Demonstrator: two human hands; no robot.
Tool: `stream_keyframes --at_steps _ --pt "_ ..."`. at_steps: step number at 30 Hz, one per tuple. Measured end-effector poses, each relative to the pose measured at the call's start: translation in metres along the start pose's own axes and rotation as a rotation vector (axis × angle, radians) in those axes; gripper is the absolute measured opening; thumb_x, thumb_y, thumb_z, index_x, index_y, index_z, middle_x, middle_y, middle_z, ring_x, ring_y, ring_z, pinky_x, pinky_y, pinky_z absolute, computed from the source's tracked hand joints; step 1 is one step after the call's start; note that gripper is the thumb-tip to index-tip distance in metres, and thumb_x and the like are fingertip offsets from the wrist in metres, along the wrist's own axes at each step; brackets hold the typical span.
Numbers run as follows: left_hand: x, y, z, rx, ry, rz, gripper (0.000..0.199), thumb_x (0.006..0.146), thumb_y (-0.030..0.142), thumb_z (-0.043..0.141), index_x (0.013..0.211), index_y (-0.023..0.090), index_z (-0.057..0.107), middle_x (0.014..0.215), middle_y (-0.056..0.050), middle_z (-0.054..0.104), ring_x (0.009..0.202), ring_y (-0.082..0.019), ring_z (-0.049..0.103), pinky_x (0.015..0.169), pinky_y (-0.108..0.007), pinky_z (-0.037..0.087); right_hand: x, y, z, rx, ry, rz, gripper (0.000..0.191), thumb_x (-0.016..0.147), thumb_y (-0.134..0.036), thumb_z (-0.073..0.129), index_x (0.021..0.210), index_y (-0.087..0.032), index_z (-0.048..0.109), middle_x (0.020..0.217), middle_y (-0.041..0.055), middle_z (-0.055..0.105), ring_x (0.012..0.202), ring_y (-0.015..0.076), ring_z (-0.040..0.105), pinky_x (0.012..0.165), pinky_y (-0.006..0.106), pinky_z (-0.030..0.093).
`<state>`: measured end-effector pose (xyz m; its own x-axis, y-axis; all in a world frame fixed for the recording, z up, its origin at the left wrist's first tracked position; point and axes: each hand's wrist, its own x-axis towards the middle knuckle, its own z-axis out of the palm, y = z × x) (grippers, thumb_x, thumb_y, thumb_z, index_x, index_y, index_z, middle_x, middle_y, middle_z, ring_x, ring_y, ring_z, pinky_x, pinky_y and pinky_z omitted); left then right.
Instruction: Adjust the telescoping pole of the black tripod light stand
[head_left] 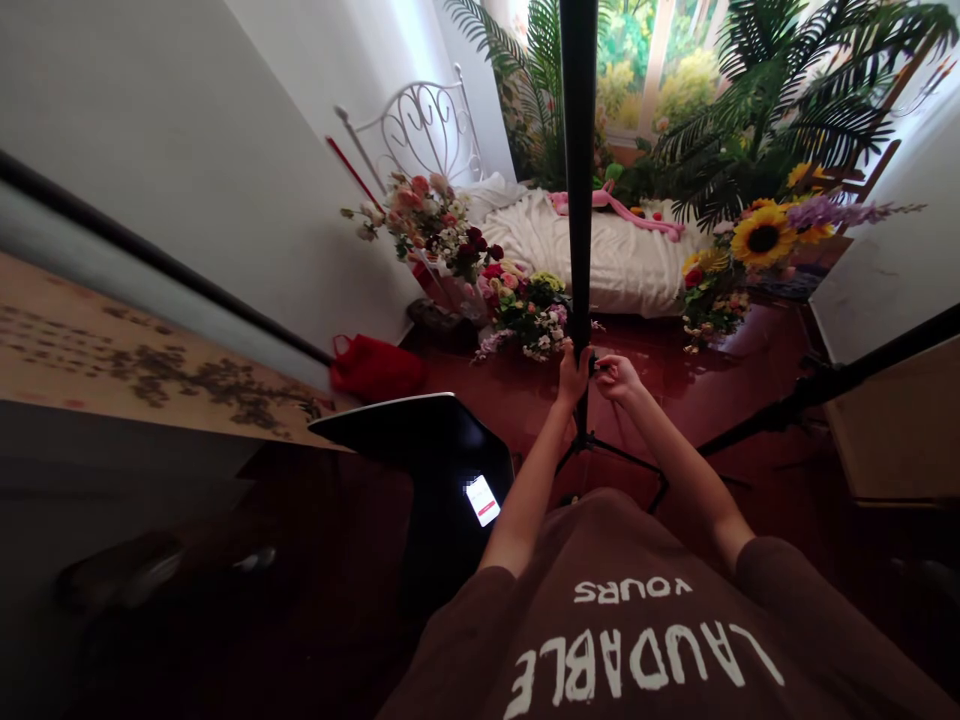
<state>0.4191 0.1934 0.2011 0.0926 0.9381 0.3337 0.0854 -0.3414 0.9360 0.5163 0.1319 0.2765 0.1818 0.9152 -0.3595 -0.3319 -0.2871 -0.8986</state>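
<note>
A black upright stand [580, 180] with spread tripod legs rises in front of me and runs past the top of the view. My left hand [573, 376] is wrapped round its pole low down, above the legs. Just to the right, my right hand [618, 378] is closed in a pinch at a small dark knob [594, 365] on the pole's side. The fingertips partly cover the knob, so its shape is hard to make out.
Left of my arms, a lit phone [482, 500] lies on a dark surface. A red bag [375, 366] rests by the wall. Another black stand [795, 400] slants in from the right. Flowers [536, 305] and a bed with a cream cover [630, 262] are beyond.
</note>
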Motion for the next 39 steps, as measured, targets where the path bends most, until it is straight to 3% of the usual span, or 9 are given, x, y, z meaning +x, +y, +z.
stream_keyframes --at_steps 5,7,11,14,19,23,27,31,39 --pt "0.0 -0.001 0.003 0.003 0.002 -0.012 0.06 0.085 0.072 0.048 0.112 0.019 0.054 0.107 -0.014 0.066 0.103 -0.023 0.063 0.094 -0.035 0.047 -0.017 -0.008 -0.025 -0.466 0.15 -0.346 0.026 0.067 -0.015 0.071 0.064 -0.023 0.047 0.063 -0.0039 0.051 0.059 0.0104 0.047 0.053 0.02 0.04" --pt "-0.001 -0.001 0.004 -0.004 0.008 -0.003 0.057 0.087 0.069 0.048 0.112 0.018 0.054 0.106 -0.014 0.066 0.101 -0.022 0.064 0.092 -0.035 0.048 -0.021 -0.017 -0.028 -0.571 0.078 -0.478 0.019 0.067 -0.02 0.075 0.078 -0.022 0.058 0.082 0.001 0.063 0.076 0.0139 0.058 0.066 0.022 0.047" --pt "-0.003 -0.007 0.004 -0.045 -0.019 0.067 0.052 0.091 0.064 0.046 0.114 0.018 0.053 0.103 -0.012 0.066 0.092 -0.021 0.065 0.086 -0.035 0.052 -0.015 -0.027 -0.01 -0.57 -0.067 -0.596 0.04 0.072 -0.033 0.078 0.108 -0.023 0.065 0.115 0.0074 0.069 0.106 0.0215 0.063 0.089 0.03 0.049" --pt "-0.002 -0.013 0.004 -0.056 -0.038 0.086 0.048 0.092 0.061 0.046 0.114 0.02 0.055 0.101 -0.011 0.065 0.09 -0.02 0.065 0.084 -0.035 0.053 -0.002 -0.022 0.012 -0.656 0.004 -0.615 0.036 0.071 -0.04 0.079 0.1 -0.021 0.07 0.107 0.0071 0.072 0.104 0.0252 0.064 0.09 0.032 0.049" --pt "0.0 -0.011 0.002 -0.048 -0.083 0.069 0.052 0.092 0.059 0.047 0.124 0.018 0.053 0.102 -0.013 0.066 0.094 -0.021 0.065 0.084 -0.035 0.054 0.017 -0.024 0.037 -0.613 0.156 -0.631 0.037 0.069 -0.053 0.077 0.077 -0.017 0.069 0.075 0.0024 0.069 0.076 0.0198 0.065 0.068 0.026 0.048" --pt "-0.001 -0.001 -0.002 -0.008 -0.091 0.108 0.058 0.092 0.065 0.043 0.126 0.019 0.051 0.108 -0.014 0.065 0.095 -0.02 0.066 0.087 -0.036 0.053 0.016 -0.056 0.057 -0.486 0.208 -0.71 0.045 0.068 -0.06 0.075 0.069 -0.017 0.062 0.062 -0.0004 0.062 0.062 0.0147 0.059 0.054 0.023 0.043" --pt "-0.004 0.006 -0.004 0.035 -0.069 0.145 0.063 0.09 0.069 0.039 0.124 0.018 0.053 0.107 -0.015 0.065 0.097 -0.022 0.065 0.091 -0.038 0.052 0.011 -0.097 0.074 -0.441 0.144 -0.785 0.04 0.076 -0.054 0.07 0.069 -0.017 0.061 0.058 -0.0007 0.058 0.056 0.0123 0.056 0.051 0.022 0.043" --pt "-0.005 0.008 -0.002 0.044 -0.049 0.137 0.063 0.091 0.07 0.034 0.121 0.017 0.054 0.102 -0.014 0.066 0.093 -0.022 0.065 0.088 -0.037 0.052 0.015 -0.115 0.079 -0.429 0.105 -0.8 0.032 0.079 -0.046 0.067 0.069 -0.016 0.06 0.057 -0.0022 0.054 0.055 0.0104 0.055 0.05 0.021 0.042" --pt "-0.006 0.0 0.001 0.054 -0.012 0.095 0.053 0.092 0.067 0.039 0.109 0.02 0.057 0.087 -0.008 0.065 0.077 -0.018 0.064 0.075 -0.031 0.052 0.018 -0.113 0.075 -0.468 0.11 -0.796 0.031 0.077 -0.045 0.071 0.074 -0.015 0.062 0.062 -0.0017 0.056 0.065 0.0132 0.059 0.054 0.022 0.046"
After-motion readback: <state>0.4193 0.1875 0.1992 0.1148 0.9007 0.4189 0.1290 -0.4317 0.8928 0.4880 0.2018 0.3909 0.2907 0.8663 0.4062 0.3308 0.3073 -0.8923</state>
